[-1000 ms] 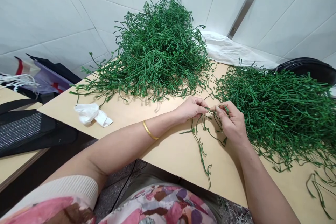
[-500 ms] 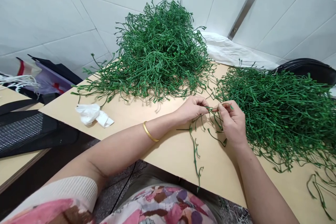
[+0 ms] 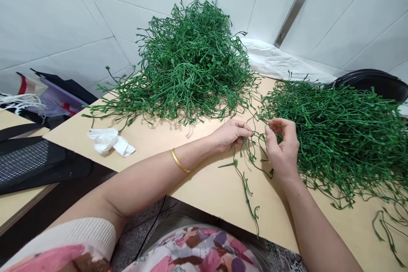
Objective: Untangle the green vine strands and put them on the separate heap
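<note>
My left hand (image 3: 234,134), with a gold bangle on its wrist, pinches thin green plastic stems over the middle of the tabletop. A joined green strand (image 3: 247,195) hangs or lies below it toward the table's front edge. Just to the right is my right hand (image 3: 282,144), its thumb and forefinger close together near the loose stems; whether a stem is between them is too small to tell. A tall heap of green stems (image 3: 191,59) stands behind my left hand. Another wide heap (image 3: 344,136) lies right of my right hand.
Crumpled white tissue (image 3: 110,141) lies on the left of the table (image 3: 153,187). White cloth (image 3: 274,59) and a black round object (image 3: 372,83) are at the back by the tiled wall. Black mesh material (image 3: 28,163) is at far left. A few loose stems (image 3: 387,225) lie at lower right.
My right hand's fingers have come away from my left hand's and no longer show a stem tip between them. The lower end of the hanging strand has swung to the right.
</note>
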The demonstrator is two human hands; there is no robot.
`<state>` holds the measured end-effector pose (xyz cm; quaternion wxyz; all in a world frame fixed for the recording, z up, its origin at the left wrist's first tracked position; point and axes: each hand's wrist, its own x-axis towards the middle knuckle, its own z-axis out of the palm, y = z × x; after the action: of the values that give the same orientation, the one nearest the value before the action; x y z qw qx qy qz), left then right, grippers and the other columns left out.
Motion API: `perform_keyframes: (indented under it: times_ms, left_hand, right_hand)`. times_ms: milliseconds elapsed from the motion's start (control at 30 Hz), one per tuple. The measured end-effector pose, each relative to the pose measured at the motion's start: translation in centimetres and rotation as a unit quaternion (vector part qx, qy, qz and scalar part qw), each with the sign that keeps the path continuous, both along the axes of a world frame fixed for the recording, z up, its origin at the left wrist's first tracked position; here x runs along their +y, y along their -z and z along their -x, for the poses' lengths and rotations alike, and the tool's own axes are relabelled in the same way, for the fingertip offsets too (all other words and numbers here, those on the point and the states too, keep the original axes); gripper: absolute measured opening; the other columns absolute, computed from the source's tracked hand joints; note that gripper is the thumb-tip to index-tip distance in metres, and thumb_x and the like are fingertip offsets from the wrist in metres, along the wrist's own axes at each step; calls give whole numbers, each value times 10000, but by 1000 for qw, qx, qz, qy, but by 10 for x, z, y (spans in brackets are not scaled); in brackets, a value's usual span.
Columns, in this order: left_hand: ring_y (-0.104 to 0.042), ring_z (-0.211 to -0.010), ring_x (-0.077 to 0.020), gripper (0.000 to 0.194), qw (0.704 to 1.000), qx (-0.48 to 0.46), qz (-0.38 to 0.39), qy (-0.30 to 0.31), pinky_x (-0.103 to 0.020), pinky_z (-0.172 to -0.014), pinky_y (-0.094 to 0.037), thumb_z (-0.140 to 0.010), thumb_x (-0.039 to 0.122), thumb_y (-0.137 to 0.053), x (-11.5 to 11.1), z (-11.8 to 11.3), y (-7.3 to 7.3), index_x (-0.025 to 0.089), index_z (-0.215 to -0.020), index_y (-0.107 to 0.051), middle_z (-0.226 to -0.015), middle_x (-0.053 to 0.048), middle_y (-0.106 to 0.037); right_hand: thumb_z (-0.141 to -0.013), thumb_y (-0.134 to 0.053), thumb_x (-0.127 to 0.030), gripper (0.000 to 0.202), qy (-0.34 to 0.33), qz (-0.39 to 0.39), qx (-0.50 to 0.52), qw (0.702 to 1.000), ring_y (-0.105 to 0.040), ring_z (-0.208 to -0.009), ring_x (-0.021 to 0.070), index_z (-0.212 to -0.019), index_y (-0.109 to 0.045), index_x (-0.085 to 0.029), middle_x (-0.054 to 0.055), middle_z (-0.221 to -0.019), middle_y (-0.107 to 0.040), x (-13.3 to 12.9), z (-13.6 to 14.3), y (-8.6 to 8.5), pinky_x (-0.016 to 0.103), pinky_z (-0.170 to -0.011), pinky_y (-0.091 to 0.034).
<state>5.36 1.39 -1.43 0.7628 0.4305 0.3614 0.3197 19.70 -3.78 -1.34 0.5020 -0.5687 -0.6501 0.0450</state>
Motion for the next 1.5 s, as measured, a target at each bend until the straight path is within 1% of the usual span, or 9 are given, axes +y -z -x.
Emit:
perform_keyframes:
  times_ms: [100,200,300,633,733,900,1133,1300,1500]
  left_hand:
    - [-309,-360,-5,124,999,-28,37,-22,-154,-368,-171,-638,78,-588,1,-1,-1,119,-579,-487,-483,38,-426]
    - [-320,-364,2,107,998,-47,34,-23,-139,-367,-190,-627,44,-558,1,0,-2,110,-577,-490,-499,39,-423]
    - [-331,-354,0,102,998,-45,40,-11,-132,-366,-212,-627,19,-503,0,0,-3,115,-592,-491,-496,42,-419]
    - [-351,-349,-12,158,998,22,9,-66,-146,-357,-227,-682,45,-522,-5,-4,0,122,-556,-466,-459,42,-411]
    - [-353,-346,-12,154,997,1,19,-80,-147,-363,-240,-690,45,-527,-5,-5,2,126,-577,-462,-463,43,-423]
    - [-396,-350,-29,117,995,-57,71,-35,-148,-364,-258,-706,87,-551,1,-1,3,133,-638,-468,-474,34,-462]
    - [-422,-349,-38,116,998,-63,23,-10,-160,-369,-300,-720,121,-556,4,0,8,121,-624,-490,-475,26,-476]
    - [-450,-375,-51,99,999,-41,-12,4,-178,-395,-337,-708,125,-568,2,1,6,111,-621,-523,-482,9,-499]
    - [-429,-410,-38,76,998,9,-61,1,-177,-417,-325,-659,90,-594,-1,1,2,104,-610,-537,-487,26,-477]
  right_hand:
    - [-801,-453,-127,237,-20,-98,-130,986,-511,-959,206,-1013,-540,-190,90,-999,-583,-2,2,-3,373,-849,-402]
    - [-774,-464,-92,327,-83,-74,-254,961,-478,-980,219,-1073,-543,-198,77,-1060,-595,-1,4,-1,373,-839,-383]
    - [-770,-491,-123,344,-77,-42,-326,941,-441,-991,231,-1101,-548,-194,62,-1078,-600,2,4,3,381,-838,-345]
    - [-785,-499,-158,115,-5,-111,-448,887,-474,-862,215,-701,-575,-174,59,-839,-626,4,7,2,363,-742,-307]
    - [-799,-474,-165,140,-18,-65,-419,906,-492,-772,201,-684,-554,-169,58,-750,-609,6,9,6,346,-690,-333]
    - [-799,-448,-169,150,-66,48,-174,981,-554,-825,185,-907,-552,-155,79,-865,-619,7,9,11,321,-745,-422]
    - [-806,-476,-257,138,-126,182,43,974,-595,-728,158,-912,-524,-183,48,-823,-634,5,10,8,286,-665,-462]
    - [-826,-438,-219,145,-113,156,-29,981,-577,-719,149,-906,-550,-174,44,-816,-639,5,7,5,273,-666,-425]
    - [-820,-471,-217,149,-24,30,-307,951,-504,-827,215,-835,-618,-204,40,-794,-658,3,-1,0,391,-776,-297]
